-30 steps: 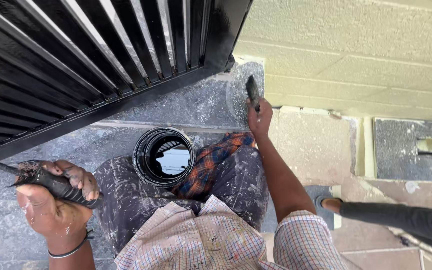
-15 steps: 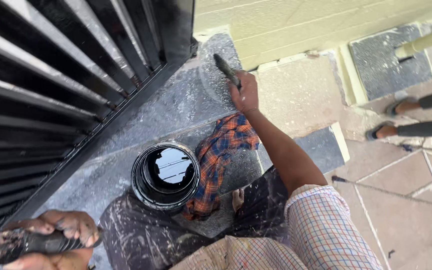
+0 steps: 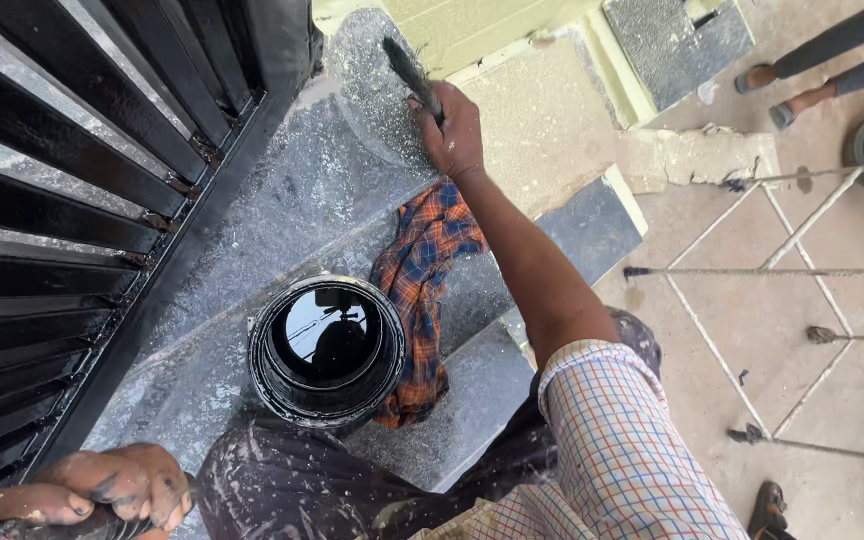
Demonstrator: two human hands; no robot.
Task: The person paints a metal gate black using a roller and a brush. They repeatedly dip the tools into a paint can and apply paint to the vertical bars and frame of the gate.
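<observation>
Stone step [image 3: 302,200]: right hand [image 3: 457,130] grips paintbrush [image 3: 410,72].

Grey stone step [image 3: 302,210], black paint can [image 3: 327,350] standing on it, orange checked cloth [image 3: 422,280] alongside

**Layout at the stone step**

Paint can [image 3: 327,350] stands on the step [image 3: 292,210], near its front edge. Cloth [image 3: 422,290] lies just right of the can, touching it, running back toward the right hand [image 3: 455,135]. That hand, with a brush [image 3: 410,72], is at the step's far edge. Gate [image 3: 82,190] borders the step's left side. Left hand [image 3: 117,490] is at the near-left corner. Another person's feet [image 3: 782,95] stand far right, off the step.
</observation>
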